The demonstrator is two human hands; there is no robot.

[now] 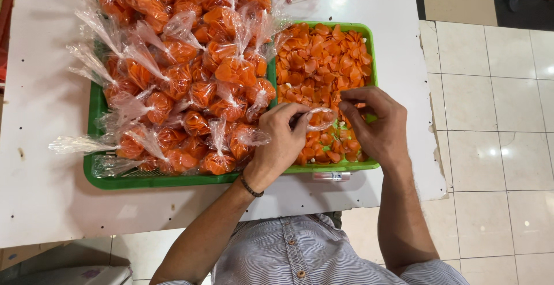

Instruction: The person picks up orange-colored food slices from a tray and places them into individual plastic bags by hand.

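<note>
A white table (34, 146), a pale tiled floor (496, 146), and a small tube (330, 176) beside the tray.

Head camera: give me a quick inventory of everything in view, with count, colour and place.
Filled bags: too many to count, clear with orange contents, heaped on the left tray.
Loose orange pieces: many, in the right tray.
Trays: two, green, side by side on the table.
Empty bag: one, clear, between both hands.
Small tube: one, clear with red end, on the table by the tray's near edge.
Table: one, white.
Floor tiles: cream, right.
Wristband: one, dark, left wrist.
Left hand: grip on the bag.
Right hand: grip on the bag.
</note>
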